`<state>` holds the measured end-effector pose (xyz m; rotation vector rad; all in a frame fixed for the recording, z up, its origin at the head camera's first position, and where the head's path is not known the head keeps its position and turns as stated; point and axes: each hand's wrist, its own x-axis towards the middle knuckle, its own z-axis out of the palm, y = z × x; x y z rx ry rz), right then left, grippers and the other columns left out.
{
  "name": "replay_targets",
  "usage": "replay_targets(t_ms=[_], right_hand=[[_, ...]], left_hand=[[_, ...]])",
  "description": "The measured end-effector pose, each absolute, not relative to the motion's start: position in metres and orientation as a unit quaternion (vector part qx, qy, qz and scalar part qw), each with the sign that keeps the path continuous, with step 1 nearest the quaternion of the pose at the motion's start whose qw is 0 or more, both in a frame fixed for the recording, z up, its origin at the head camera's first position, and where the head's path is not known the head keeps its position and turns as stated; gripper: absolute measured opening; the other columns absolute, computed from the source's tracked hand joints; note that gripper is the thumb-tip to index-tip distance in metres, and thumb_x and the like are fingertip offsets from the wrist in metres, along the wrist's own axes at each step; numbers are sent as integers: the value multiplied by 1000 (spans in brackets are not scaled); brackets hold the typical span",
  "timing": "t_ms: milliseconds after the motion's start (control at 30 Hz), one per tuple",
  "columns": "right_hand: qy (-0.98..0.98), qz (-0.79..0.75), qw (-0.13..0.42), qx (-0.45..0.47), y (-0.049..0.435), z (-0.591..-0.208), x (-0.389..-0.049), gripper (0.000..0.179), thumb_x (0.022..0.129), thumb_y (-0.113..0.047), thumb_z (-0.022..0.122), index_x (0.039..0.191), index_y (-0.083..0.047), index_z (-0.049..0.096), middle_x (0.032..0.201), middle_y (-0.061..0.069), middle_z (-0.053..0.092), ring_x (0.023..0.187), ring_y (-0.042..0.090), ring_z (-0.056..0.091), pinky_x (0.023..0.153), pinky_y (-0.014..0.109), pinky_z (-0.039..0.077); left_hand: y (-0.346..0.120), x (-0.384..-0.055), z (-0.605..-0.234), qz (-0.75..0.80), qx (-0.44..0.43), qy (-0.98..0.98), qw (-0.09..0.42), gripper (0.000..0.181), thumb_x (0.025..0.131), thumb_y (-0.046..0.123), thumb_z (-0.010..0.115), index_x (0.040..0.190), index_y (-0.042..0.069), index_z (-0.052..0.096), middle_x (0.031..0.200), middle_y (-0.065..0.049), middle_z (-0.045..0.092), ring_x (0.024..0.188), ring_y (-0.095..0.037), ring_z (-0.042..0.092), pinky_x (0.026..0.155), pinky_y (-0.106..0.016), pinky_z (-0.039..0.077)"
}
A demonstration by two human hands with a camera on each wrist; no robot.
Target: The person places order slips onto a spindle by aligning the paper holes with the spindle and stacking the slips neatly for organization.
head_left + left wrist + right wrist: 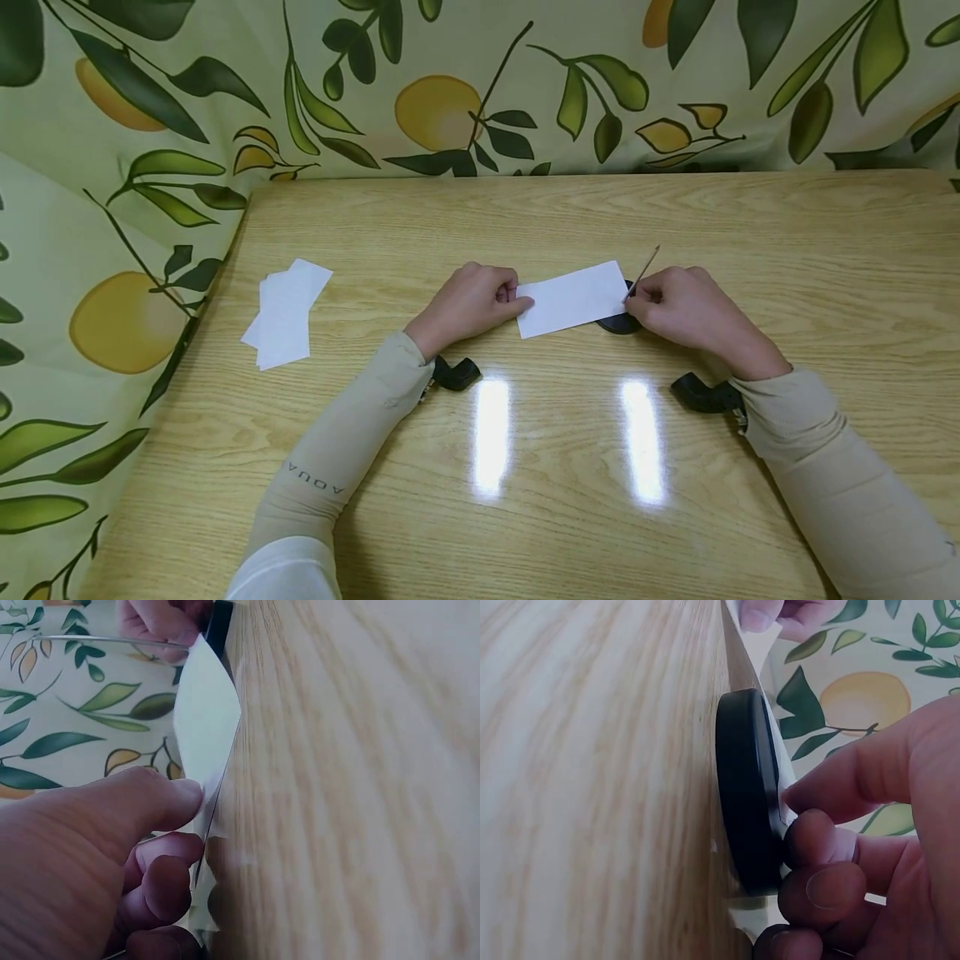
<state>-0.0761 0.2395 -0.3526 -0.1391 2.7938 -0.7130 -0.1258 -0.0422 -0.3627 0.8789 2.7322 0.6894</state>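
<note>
A blank white paper slip (570,300) stretches between the two hands, over a round black base (619,323). From this base a thin metal spike (647,265) stands up at the slip's right end. My left hand (472,300) pinches the slip's left end, thumb on top and fingers curled beneath, as the left wrist view shows. At the other end, my right hand (682,308) pinches the slip's edge between thumb and index finger beside the spike. Seen in the right wrist view, the thick black base (744,795) lies flat on the table, with the slip just over it.
A loose stack of white paper slips (285,312) lies at the left of the wooden table (555,533). Black wrist mounts (456,374) hang under both forearms. A patterned cloth (315,92) with fruit and leaves borders the table's back and left side.
</note>
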Motion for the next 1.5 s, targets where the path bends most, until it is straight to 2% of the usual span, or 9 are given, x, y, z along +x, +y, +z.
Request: replay_targets(t_ms=[367,467,600,733,867,967,1100,1233,1500], right_hand=[[960,-251,108,-65,239,-356,-73,37,92,-27,56,58,-15,48,52,-4,36,51,15,37,53,26,27],[958,-273,76,-54,243,-356,-71,24,91,-26,57,69,-15,58,61,0,48,59,16,43,57,27,31],[944,-322,40,-61,248,-358,-70,11,89,-22,63,94,-13,64,85,6,61,77,19,51,66,23,37],[929,-356,39,-92,250,-362,-69,38,86,-26,72,117,-9,60,107,10,59,93,21,53,76,23,39],[924,-366,53,-95,249,-364,-66,74,78,-42,80,138,-12,48,122,11,55,106,25,53,85,36,39],[926,-362,62,-90,248,-365,-65,93,70,-48,85,144,-13,41,124,12,53,109,28,52,89,44,40],[929,-352,69,-91,247,-366,-64,100,65,-45,89,145,-11,40,122,14,53,106,30,52,91,47,41],[928,-351,74,-98,247,-365,-63,101,65,-42,89,146,-10,38,121,16,54,106,32,52,90,49,42],[931,-343,72,-99,248,-363,-62,99,67,-39,89,147,-11,37,118,14,56,106,30,54,90,45,41]], left_hand=[[-52,-122,-364,219,263,933,109,29,91,40,65,74,17,59,65,5,56,58,-9,48,57,-22,36],[-60,-122,-363,217,254,936,107,30,92,41,63,74,18,60,65,5,56,58,-9,48,59,-22,37],[-72,-123,-359,218,244,940,91,29,94,38,59,74,16,60,64,4,54,58,-10,46,58,-23,36],[-86,-123,-353,220,228,946,72,30,96,38,58,76,15,61,65,2,55,58,-10,47,57,-23,37],[-101,-124,-348,222,209,951,48,30,96,38,57,78,15,63,65,1,58,57,-12,48,57,-24,38],[-113,-125,-345,223,192,955,31,28,96,37,57,81,14,64,65,1,59,57,-13,48,57,-25,38],[-132,-125,-342,218,164,962,18,26,96,35,56,86,13,64,69,-1,61,59,-15,50,59,-26,40],[-154,-126,-337,213,135,968,7,25,96,35,57,92,12,65,78,-3,66,65,-17,56,62,-28,44],[-203,-125,-322,191,82,978,3,36,95,36,58,114,5,61,99,-12,68,84,-27,65,72,-42,51]])
